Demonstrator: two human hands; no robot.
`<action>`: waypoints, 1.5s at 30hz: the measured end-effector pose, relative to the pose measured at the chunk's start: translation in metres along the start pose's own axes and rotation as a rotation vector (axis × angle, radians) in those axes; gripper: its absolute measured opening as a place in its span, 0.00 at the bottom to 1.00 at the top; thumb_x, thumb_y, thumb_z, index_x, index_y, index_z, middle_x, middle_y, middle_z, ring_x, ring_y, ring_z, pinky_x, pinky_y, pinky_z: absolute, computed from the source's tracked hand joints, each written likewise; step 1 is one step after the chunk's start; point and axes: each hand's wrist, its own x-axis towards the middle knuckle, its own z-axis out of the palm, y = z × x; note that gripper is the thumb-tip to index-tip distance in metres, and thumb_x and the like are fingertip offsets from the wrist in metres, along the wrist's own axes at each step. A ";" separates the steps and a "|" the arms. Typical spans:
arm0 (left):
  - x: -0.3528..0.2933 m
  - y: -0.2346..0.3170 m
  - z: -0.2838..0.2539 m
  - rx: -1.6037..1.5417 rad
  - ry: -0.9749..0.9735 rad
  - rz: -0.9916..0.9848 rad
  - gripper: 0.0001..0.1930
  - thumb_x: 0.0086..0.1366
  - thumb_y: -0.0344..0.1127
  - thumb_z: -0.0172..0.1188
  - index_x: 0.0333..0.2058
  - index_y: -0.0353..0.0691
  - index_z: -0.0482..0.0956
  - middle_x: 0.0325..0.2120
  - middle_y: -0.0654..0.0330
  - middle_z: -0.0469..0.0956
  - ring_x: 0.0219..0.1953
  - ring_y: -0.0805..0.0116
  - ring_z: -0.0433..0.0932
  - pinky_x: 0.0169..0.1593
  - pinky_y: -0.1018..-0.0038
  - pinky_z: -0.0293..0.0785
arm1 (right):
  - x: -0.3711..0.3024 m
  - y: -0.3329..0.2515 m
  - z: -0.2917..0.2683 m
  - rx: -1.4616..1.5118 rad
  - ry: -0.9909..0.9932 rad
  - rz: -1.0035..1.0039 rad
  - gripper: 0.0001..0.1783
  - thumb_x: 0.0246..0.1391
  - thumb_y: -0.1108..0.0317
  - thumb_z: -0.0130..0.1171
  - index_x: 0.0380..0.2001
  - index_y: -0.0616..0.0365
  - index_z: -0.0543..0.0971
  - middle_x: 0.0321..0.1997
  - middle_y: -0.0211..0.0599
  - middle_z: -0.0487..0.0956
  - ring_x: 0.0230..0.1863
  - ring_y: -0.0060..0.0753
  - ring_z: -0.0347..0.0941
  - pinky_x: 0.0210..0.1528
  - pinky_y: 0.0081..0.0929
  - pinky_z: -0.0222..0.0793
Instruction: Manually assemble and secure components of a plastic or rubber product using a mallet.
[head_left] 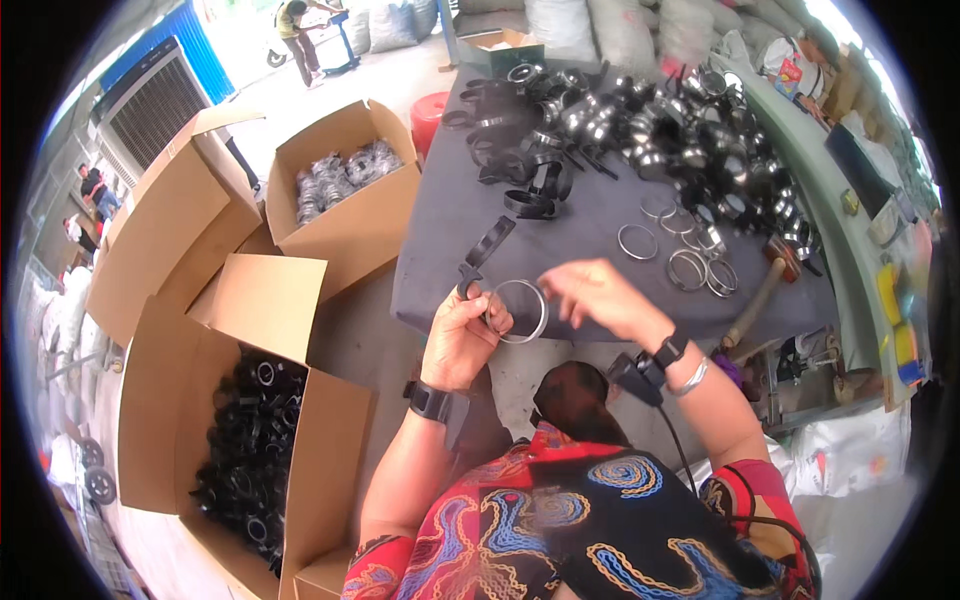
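Observation:
Above the table's front edge, my left hand (462, 335) is closed around a black plastic band-like part (488, 246), which sticks up beyond the fingers. A thin silvery metal ring (544, 312) stands at the same fingertips and looks pinched there too; the exact contact is partly hidden. Just right of the ring hovers my right hand (612, 300), its fingers apart and slightly blurred. I see nothing in that hand, and cannot tell whether its fingertips touch the ring. Several loose metal rings (637, 241) lie on the grey table (450, 200) beyond it.
A heap of black and silver ring parts (690, 130) covers the table's far side. A hammer (755, 300) lies at its right edge. Cardboard boxes stand left: one with black parts (255, 450), another with wrapped parts (345, 180). A red stool (428, 115) is behind.

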 end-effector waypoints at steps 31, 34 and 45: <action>-0.003 -0.013 -0.053 0.807 0.332 -0.032 0.13 0.67 0.36 0.54 0.23 0.39 0.73 0.19 0.65 0.73 0.24 0.75 0.71 0.33 0.77 0.66 | 0.024 0.015 -0.019 -1.403 0.292 0.019 0.37 0.44 0.50 0.68 0.48 0.70 0.71 0.46 0.52 0.76 0.52 0.49 0.70 0.52 0.39 0.69; -0.003 -0.013 -0.058 0.821 0.335 -0.035 0.13 0.67 0.37 0.54 0.23 0.40 0.74 0.20 0.65 0.73 0.24 0.76 0.71 0.33 0.78 0.66 | 0.031 0.011 -0.029 -1.358 0.208 0.106 0.35 0.43 0.54 0.69 0.48 0.68 0.71 0.47 0.52 0.75 0.53 0.51 0.68 0.55 0.40 0.67; -0.005 -0.023 -0.062 0.802 0.324 0.015 0.12 0.67 0.37 0.56 0.25 0.39 0.76 0.20 0.67 0.74 0.25 0.78 0.70 0.33 0.79 0.64 | 0.052 -0.024 0.016 -1.061 -0.207 -0.288 0.40 0.36 0.68 0.72 0.57 0.59 0.70 0.51 0.50 0.70 0.52 0.51 0.69 0.54 0.38 0.68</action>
